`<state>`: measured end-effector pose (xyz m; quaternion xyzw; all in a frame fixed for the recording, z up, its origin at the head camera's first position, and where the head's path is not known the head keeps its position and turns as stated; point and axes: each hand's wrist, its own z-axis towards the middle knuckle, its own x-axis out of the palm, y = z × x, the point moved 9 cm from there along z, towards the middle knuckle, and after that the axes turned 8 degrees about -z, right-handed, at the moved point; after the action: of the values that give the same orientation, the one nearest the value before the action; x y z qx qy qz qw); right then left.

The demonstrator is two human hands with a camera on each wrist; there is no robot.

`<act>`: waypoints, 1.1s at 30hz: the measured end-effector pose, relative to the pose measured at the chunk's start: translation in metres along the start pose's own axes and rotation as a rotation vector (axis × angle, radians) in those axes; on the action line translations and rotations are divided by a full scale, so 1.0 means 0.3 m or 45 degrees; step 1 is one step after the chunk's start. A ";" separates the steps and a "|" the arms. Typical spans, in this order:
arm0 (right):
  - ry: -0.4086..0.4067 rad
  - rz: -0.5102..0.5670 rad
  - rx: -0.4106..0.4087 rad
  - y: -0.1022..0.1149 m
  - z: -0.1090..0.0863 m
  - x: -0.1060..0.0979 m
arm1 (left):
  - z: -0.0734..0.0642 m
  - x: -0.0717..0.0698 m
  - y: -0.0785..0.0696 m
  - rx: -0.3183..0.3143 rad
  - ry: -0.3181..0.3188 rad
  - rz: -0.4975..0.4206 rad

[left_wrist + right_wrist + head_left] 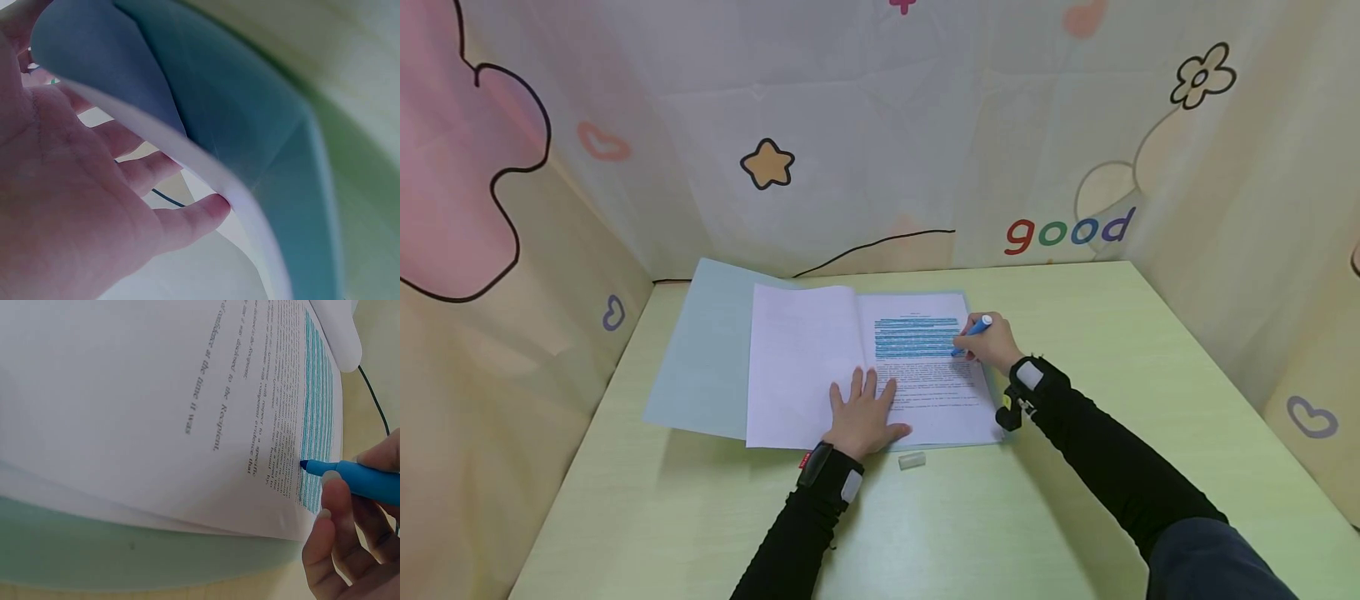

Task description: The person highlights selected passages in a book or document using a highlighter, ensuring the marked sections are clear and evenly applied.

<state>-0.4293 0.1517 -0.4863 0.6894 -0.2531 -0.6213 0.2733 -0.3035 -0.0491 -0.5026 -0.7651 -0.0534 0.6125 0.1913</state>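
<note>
A printed document (pixel 932 417) lies open in a light blue folder (pixel 700 358), its upper lines of text coloured over in blue. My right hand (pixel 992 343) pinches a blue marker (pixel 977 327) at the right end of the coloured lines. In the right wrist view the dark tip of the marker (pixel 350 475) meets the page at the border of the coloured band. My left hand (pixel 861 417) rests with spread fingers on the lower part of the pages, near the fold. The left wrist view shows its fingers (pixel 194 219) against the curved paper edge.
A small grey-white piece (pixel 912 460), apparently a marker cap or eraser, lies on the pale wooden table (pixel 1045 533) below the folder. A printed curtain (pixel 865 150) stands behind the table and along both sides.
</note>
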 end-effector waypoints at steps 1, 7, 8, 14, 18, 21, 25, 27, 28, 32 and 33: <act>0.002 -0.002 0.006 -0.003 0.001 0.000 | 0.000 0.000 0.000 0.001 0.000 0.000; -0.008 -0.016 0.015 -0.005 -0.003 -0.009 | 0.002 0.000 0.002 0.002 -0.005 0.002; -0.012 -0.019 0.009 -0.003 -0.005 -0.012 | 0.003 0.000 0.003 0.002 -0.006 0.002; -0.024 -0.018 0.009 0.002 -0.010 -0.022 | 0.004 0.001 0.003 -0.002 -0.008 0.002; -0.023 -0.012 0.012 0.002 -0.016 -0.026 | 0.005 0.004 0.004 -0.002 -0.009 -0.010; -0.030 -0.009 0.003 -0.001 -0.019 -0.032 | 0.005 0.004 0.004 -0.002 -0.009 -0.014; -0.037 -0.012 0.002 -0.010 -0.016 -0.039 | 0.006 0.006 0.005 -0.002 -0.008 -0.016; -0.038 -0.015 0.011 -0.016 -0.014 -0.042 | 0.007 0.007 0.005 -0.003 -0.007 -0.014; -0.038 -0.016 0.017 -0.019 -0.014 -0.043 | 0.007 0.007 0.005 -0.003 -0.007 -0.012; -0.028 -0.019 0.030 -0.029 -0.014 -0.046 | 0.006 0.006 0.004 -0.003 -0.009 -0.001; -0.025 -0.021 0.034 -0.031 -0.013 -0.046 | 0.005 0.006 0.004 -0.003 -0.008 0.001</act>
<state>-0.4267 0.1682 -0.4826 0.6888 -0.2585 -0.6269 0.2563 -0.3047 -0.0493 -0.5049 -0.7634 -0.0546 0.6150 0.1901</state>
